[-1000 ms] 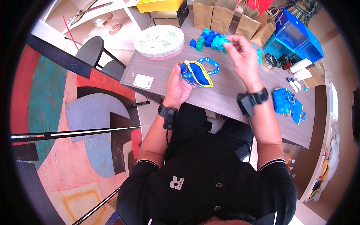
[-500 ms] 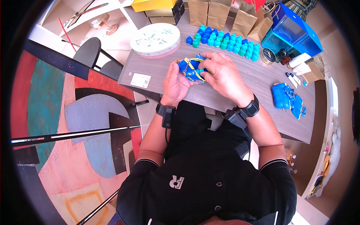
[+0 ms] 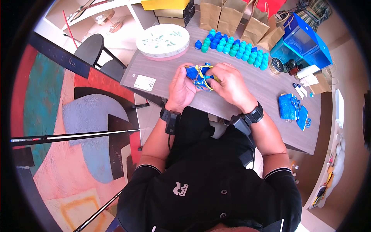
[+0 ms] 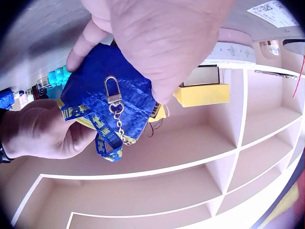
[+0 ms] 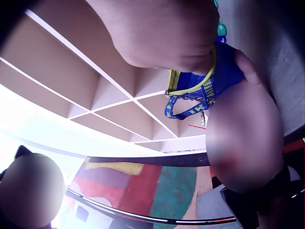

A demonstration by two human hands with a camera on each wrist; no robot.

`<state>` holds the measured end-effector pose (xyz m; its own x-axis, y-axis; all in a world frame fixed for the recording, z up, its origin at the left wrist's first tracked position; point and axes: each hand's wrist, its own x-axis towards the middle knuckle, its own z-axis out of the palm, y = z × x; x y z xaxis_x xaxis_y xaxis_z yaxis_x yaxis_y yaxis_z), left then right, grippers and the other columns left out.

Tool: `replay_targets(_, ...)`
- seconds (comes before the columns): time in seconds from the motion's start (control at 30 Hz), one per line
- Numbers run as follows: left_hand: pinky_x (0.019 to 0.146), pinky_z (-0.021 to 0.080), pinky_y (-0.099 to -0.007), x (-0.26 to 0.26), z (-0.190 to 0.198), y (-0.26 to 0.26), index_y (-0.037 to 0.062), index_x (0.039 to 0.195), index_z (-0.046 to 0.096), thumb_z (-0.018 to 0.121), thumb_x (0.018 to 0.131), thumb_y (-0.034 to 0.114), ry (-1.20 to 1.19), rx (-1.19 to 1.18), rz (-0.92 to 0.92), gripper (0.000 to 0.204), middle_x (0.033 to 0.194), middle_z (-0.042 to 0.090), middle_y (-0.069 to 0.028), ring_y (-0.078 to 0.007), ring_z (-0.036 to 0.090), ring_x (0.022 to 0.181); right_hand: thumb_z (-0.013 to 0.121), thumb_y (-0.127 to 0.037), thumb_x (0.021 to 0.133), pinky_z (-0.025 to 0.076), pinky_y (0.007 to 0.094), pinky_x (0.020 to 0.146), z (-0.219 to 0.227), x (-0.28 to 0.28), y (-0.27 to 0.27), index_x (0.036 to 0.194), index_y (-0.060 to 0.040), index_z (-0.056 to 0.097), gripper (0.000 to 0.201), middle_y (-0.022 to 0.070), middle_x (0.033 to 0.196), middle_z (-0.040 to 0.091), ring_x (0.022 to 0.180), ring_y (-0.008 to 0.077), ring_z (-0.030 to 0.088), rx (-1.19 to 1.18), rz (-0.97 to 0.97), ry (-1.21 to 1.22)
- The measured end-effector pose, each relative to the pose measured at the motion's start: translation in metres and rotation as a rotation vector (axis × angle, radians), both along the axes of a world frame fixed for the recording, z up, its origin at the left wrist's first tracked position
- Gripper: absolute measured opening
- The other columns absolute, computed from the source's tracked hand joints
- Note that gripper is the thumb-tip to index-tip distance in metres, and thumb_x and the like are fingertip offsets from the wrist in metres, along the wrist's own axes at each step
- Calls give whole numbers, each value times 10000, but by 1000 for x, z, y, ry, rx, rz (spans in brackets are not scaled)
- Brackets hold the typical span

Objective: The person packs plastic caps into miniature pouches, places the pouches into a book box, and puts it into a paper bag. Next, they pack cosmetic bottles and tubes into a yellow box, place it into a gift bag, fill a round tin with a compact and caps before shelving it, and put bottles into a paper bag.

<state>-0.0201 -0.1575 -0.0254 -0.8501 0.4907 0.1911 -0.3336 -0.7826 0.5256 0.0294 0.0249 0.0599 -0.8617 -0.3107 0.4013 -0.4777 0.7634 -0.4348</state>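
The left hand (image 3: 181, 91) grips the blue pouch (image 3: 196, 79) above the counter (image 3: 266, 89), its yellow-rimmed mouth (image 5: 190, 90) turned toward the right hand (image 3: 232, 85) — the nearer one to that opening — whose bent fingers (image 3: 220, 72) reach inside; whether they pinch anything there, I cannot tell.

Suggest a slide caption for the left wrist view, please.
Both hands at a blue pouch, a metal clasp against its side.

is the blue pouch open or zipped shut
Open: the blue pouch shows a gaping yellow-edged mouth in the right wrist view, and the right hand reaches into it.
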Motion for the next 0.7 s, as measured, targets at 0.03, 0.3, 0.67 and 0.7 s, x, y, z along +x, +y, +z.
replay_targets(0.03, 948, 565, -551, 0, 1, 0, 82, 1245, 512, 420, 1088, 390, 3, 15, -35, 357, 1301, 590, -184, -313, 622, 1179, 733, -62, 773, 497, 438, 848, 2, 1, -1, 963, -64, 679, 198, 106, 958, 651, 958, 329, 623, -86, -1, 0)
replay_targets(0.3, 921, 578, -560, -1, 1, 0, 86, 1263, 519, 428, 1081, 419, -52, 3, -29, 390, 1338, 579, -175, -314, 631, 1181, 757, -90, 799, 500, 403, 852, 6, -7, 1, 935, -50, 693, 156, 77, 872, 661, 945, 285, 635, -91, 28, 61)
replay_targets(0.67, 831, 583, -469, -3, -1, -3, 119, 1207, 612, 415, 1073, 476, -139, 39, -56, 429, 1169, 700, -117, -269, 701, 1025, 688, -190, 872, 540, 424, 757, -11, -101, 31, 1137, -71, 705, 291, 152, 922, 716, 851, 311, 694, -137, -233, -154)
replay_targets(0.7, 828, 582, -474, -2, 0, -2, 118, 1210, 611, 417, 1072, 479, -149, 26, -42, 433, 1171, 700, -114, -266, 702, 1017, 675, -193, 875, 542, 439, 768, -14, -107, 30, 1132, -85, 708, 281, 153, 944, 722, 876, 326, 695, -53, -226, -143)
